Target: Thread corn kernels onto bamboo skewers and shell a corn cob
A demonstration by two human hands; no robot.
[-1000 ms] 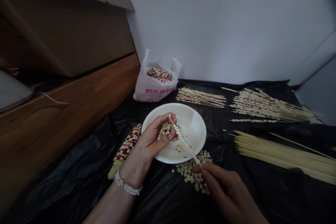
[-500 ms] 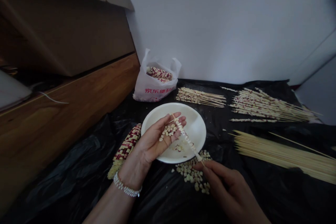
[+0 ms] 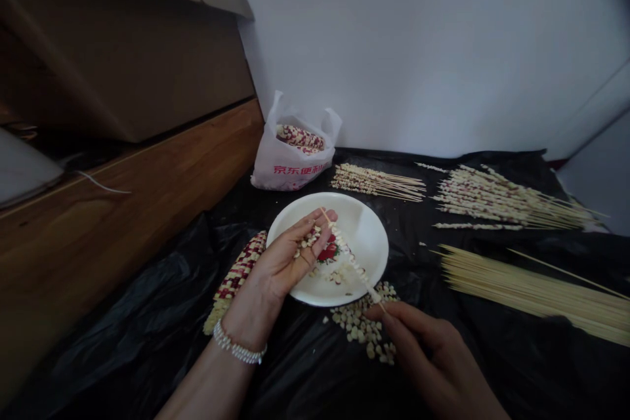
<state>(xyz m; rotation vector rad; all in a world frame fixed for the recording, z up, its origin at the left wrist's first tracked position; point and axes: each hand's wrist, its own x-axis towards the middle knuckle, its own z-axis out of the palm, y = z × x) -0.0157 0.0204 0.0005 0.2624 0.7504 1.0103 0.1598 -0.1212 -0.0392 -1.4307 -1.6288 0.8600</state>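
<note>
My left hand (image 3: 280, 266) is cupped palm-up over the white plate (image 3: 367, 230), holding a small heap of pale corn kernels (image 3: 306, 241). My right hand (image 3: 428, 354) pinches the lower end of a thin bamboo skewer (image 3: 352, 259) that is threaded with kernels. The skewer slants up to the left, and its tip meets my left fingertips. A loose pile of kernels (image 3: 364, 328) lies on the black sheet just in front of the plate, near my right fingers. A red and white corn cob (image 3: 236, 279) lies under my left wrist.
A white plastic bag (image 3: 295, 151) with more cobs stands at the back by the wall. Two bundles of finished kernel skewers (image 3: 377, 182) (image 3: 502, 200) lie behind the plate. Bare bamboo skewers (image 3: 531, 289) lie on the right. A wooden ledge (image 3: 123, 210) runs along the left.
My left fingers opened out and then curled in again around the kernels. The skewer tip shifted slightly along my fingertips; my right hand hardly moved.
</note>
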